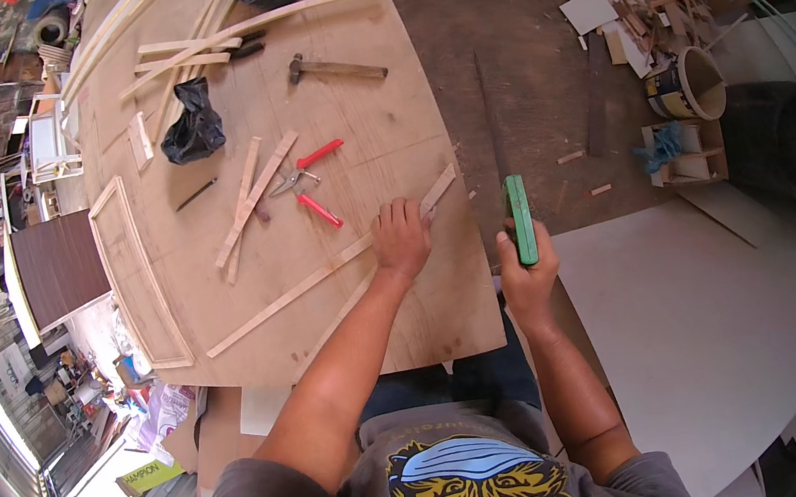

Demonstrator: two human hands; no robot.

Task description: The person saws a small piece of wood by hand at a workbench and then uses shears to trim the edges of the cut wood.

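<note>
Over a long, thin wooden strip lies my left hand, its fingers curled onto the strip and pressing it to the plywood tabletop. The strip slants up to the right, and its far end sticks out past my fingers near the table's right edge. A second thin strip lies below it, partly hidden by my forearm. My right hand is wrapped round the green handle of a handsaw. The saw is just off the table's right edge, its dark narrow blade pointing away from me, apart from the strip.
Red-handled pruning shears, crossed wooden strips, a hammer and a black plastic bag lie farther up the table. A wooden frame rests at its left edge. Right are a scrap-wood pile, a bucket and a white panel.
</note>
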